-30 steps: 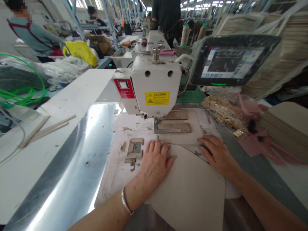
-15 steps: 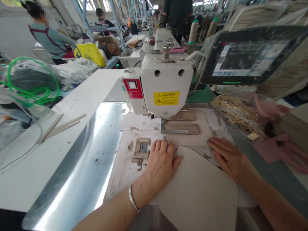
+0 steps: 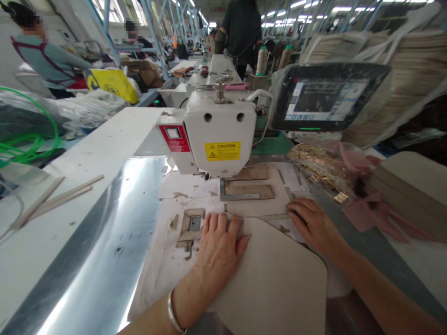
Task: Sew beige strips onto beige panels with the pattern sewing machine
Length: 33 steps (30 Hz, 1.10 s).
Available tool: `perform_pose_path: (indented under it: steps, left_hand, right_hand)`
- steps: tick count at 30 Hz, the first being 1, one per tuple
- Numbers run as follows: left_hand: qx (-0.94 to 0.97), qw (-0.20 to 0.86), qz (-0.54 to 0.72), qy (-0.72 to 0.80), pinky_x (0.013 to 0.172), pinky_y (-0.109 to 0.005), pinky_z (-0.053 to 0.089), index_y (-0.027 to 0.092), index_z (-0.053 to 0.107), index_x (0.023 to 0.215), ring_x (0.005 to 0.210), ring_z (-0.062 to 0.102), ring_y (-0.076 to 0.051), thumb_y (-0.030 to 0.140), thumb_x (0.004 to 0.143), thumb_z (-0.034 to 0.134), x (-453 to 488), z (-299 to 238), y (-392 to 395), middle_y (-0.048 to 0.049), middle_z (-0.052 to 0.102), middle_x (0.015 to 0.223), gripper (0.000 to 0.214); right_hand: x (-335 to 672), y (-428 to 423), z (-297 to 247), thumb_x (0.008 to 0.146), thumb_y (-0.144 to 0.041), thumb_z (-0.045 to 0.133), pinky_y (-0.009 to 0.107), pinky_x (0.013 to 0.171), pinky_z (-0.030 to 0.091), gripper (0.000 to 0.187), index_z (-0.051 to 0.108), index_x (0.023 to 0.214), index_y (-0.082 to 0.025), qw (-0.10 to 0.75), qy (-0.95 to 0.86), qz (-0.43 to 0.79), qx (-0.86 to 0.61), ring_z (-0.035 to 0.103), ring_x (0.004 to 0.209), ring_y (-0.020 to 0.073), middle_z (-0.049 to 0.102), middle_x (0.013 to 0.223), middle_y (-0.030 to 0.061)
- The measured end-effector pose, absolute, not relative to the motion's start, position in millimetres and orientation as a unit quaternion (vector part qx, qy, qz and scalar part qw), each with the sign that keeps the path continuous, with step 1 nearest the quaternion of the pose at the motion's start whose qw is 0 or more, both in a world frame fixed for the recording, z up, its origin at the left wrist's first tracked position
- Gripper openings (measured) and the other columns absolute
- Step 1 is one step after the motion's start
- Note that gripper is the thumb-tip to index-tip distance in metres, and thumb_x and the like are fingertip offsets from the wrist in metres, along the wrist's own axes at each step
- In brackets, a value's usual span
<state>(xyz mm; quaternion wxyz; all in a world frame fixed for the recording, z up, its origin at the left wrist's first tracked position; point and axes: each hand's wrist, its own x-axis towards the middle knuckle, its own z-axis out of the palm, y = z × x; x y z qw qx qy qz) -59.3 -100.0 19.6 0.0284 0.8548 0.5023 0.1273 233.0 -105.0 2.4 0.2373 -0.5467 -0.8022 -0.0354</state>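
Left hand [image 3: 218,244] lies flat on the panel [image 3: 279,279], fingers spread, at its far-left corner. Right hand [image 3: 310,223] is flat too, fingers close together, at the panel's far-right edge; neither pinches anything. The panel lies on the bed in front of the machine [image 3: 220,139], its far edge just short of the clamp [image 3: 246,191] under the head. A screen [image 3: 324,97] hangs to the right, above a bag of brass parts [image 3: 321,167] and a stack [image 3: 412,186] of like panels. Uneven pressure could skew the panel against the clamp. Both hands' fingertips sit near the clamp and could be caught if it moved.
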Motion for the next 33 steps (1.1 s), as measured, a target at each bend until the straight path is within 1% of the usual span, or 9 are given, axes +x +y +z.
perform_pose_path:
  steps: [2, 6, 8, 14, 19, 24, 26, 28, 33]
  left_hand:
    - [0.856, 0.025, 0.130, 0.500, 0.110, -0.058, 0.038, 0.017, 0.062, 0.126, 0.106, 0.054, -0.031, 0.041, 0.091, 0.062, -58.9, 19.4, -99.1, -0.0106, 0.060, 0.108, 0.042]
    - [0.855, 0.016, 0.130, 0.501, 0.112, -0.058, 0.037, 0.019, 0.064, 0.125, 0.107, 0.055, -0.030, 0.040, 0.091, 0.063, -58.7, 19.0, -98.7, -0.0096, 0.061, 0.108, 0.040]
    - [0.855, 0.013, 0.128, 0.503, 0.113, -0.057, 0.036, 0.019, 0.064, 0.125, 0.107, 0.056, -0.030, 0.040, 0.091, 0.062, -59.0, 18.8, -98.7, -0.0095, 0.062, 0.108, 0.041]
    - [0.858, 0.002, 0.125, 0.499, 0.112, -0.057, 0.036, 0.019, 0.064, 0.126, 0.107, 0.055, -0.030, 0.041, 0.092, 0.060, -60.7, 17.9, -98.0, -0.0100, 0.062, 0.109, 0.040]
    - [0.861, -0.010, 0.127, 0.493, 0.113, -0.057, 0.035, 0.020, 0.064, 0.125, 0.106, 0.057, -0.029, 0.040, 0.093, 0.060, -61.2, 17.7, -97.3, -0.0090, 0.062, 0.108, 0.039]
    - [0.865, -0.021, 0.126, 0.486, 0.111, -0.058, 0.037, 0.019, 0.065, 0.123, 0.105, 0.058, -0.030, 0.039, 0.093, 0.059, -61.1, 18.8, -96.6, -0.0095, 0.063, 0.106, 0.037]
    - [0.866, -0.029, 0.128, 0.483, 0.111, -0.058, 0.038, 0.019, 0.065, 0.122, 0.104, 0.058, -0.030, 0.039, 0.092, 0.060, -61.4, 18.7, -96.6, -0.0099, 0.064, 0.105, 0.037]
    - [0.868, -0.033, 0.130, 0.477, 0.110, -0.058, 0.039, 0.020, 0.065, 0.122, 0.103, 0.058, -0.030, 0.038, 0.091, 0.060, -61.7, 18.4, -96.4, -0.0101, 0.064, 0.106, 0.036]
    - [0.868, -0.022, 0.124, 0.480, 0.111, -0.057, 0.038, 0.020, 0.065, 0.123, 0.104, 0.058, -0.030, 0.038, 0.091, 0.062, -61.1, 18.9, -94.1, -0.0089, 0.064, 0.105, 0.037]
  right_hand:
    - [232.8, -94.3, 5.5, 0.097, -0.019, 0.047, 0.046, 0.088, 0.054, 0.014, 0.061, 0.094, -0.018, 0.217, -0.806, -0.043, -0.549, 0.062, 0.100, 0.0268, 0.066, 0.103, 0.0127]
    - [235.2, -74.2, 1.0, 0.089, -0.014, 0.051, 0.053, 0.106, 0.046, 0.009, 0.056, 0.083, -0.018, 0.175, -0.816, -0.084, -0.545, 0.049, 0.132, 0.0343, 0.060, 0.132, 0.0187]
    - [236.3, -68.1, -3.4, 0.086, -0.014, 0.053, 0.054, 0.108, 0.044, 0.007, 0.054, 0.081, -0.019, 0.154, -0.812, -0.096, -0.554, 0.046, 0.136, 0.0359, 0.057, 0.138, 0.0198]
    - [235.1, -71.9, -4.8, 0.088, -0.017, 0.054, 0.056, 0.106, 0.045, 0.006, 0.054, 0.083, -0.020, 0.166, -0.796, -0.099, -0.573, 0.056, 0.126, 0.0345, 0.064, 0.132, 0.0159]
    - [231.8, -89.7, -0.4, 0.094, -0.017, 0.048, 0.044, 0.098, 0.052, 0.011, 0.059, 0.092, -0.020, 0.246, -0.798, -0.036, -0.549, 0.063, 0.113, 0.0260, 0.070, 0.117, 0.0123]
    - [287.7, -95.3, 14.9, 0.091, -0.026, 0.055, 0.031, 0.068, 0.054, 0.014, 0.066, 0.085, -0.020, 0.338, -0.649, -0.080, -0.677, 0.068, 0.069, 0.0203, 0.073, 0.080, 0.0072]
    - [325.5, -94.9, 21.0, 0.091, -0.030, 0.058, 0.031, 0.063, 0.050, 0.018, 0.072, 0.091, -0.018, 0.333, -0.567, -0.124, -0.743, 0.067, 0.064, 0.0203, 0.075, 0.079, 0.0091]
    - [358.6, -94.7, 22.8, 0.090, -0.028, 0.058, 0.031, 0.059, 0.048, 0.022, 0.075, 0.095, -0.017, 0.285, -0.604, -0.117, -0.734, 0.066, 0.061, 0.0203, 0.075, 0.078, 0.0098]
    - [387.5, -101.4, 18.2, 0.087, -0.014, 0.049, 0.038, 0.078, 0.052, 0.030, 0.079, 0.085, -0.017, 0.177, -0.742, -0.082, -0.642, 0.070, 0.090, 0.0266, 0.075, 0.098, 0.0144]
